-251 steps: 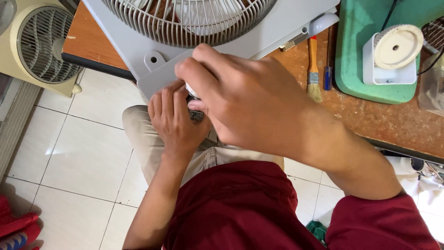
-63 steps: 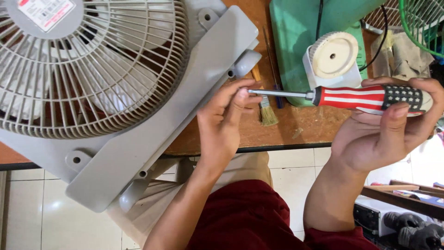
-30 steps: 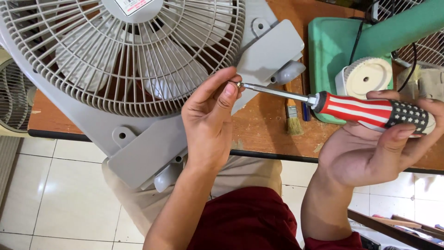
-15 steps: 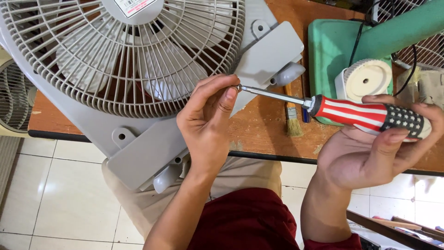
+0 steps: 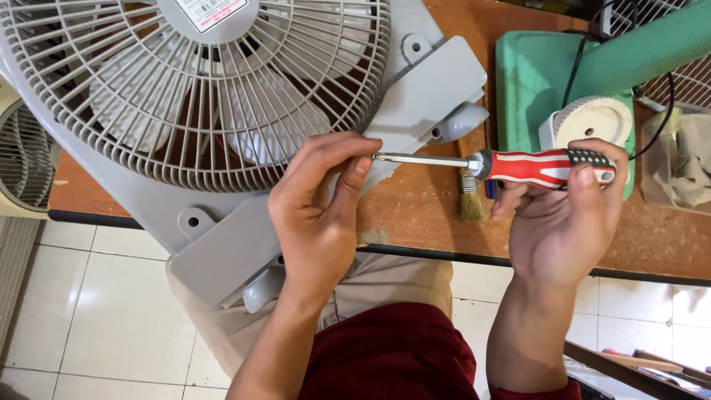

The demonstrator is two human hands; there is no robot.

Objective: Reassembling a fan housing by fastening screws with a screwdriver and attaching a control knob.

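Note:
A grey box fan (image 5: 222, 111) lies grille-up on the wooden table (image 5: 415, 215), one corner hanging past the near edge over my lap. My right hand (image 5: 566, 215) grips a screwdriver (image 5: 518, 166) by its red-and-white striped handle with a black end; the steel shaft points left. My left hand (image 5: 322, 207) pinches the shaft's tip against the edge of the fan's grey frame, next to a rounded foot (image 5: 459, 122). Whatever sits under my fingertips at the tip is hidden.
A small paintbrush (image 5: 469, 200) lies on the table under the screwdriver shaft. Behind it stands a green fan base (image 5: 533, 81) with a white ribbed knob (image 5: 592, 118) and black cable. Another fan (image 5: 22, 163) stands on the tiled floor at left. A crumpled cloth (image 5: 685, 159) lies far right.
My right hand has slid left along the handle and the screwdriver now lies nearly level. My left fingers stay pinched at its tip against the frame. The fan has not moved.

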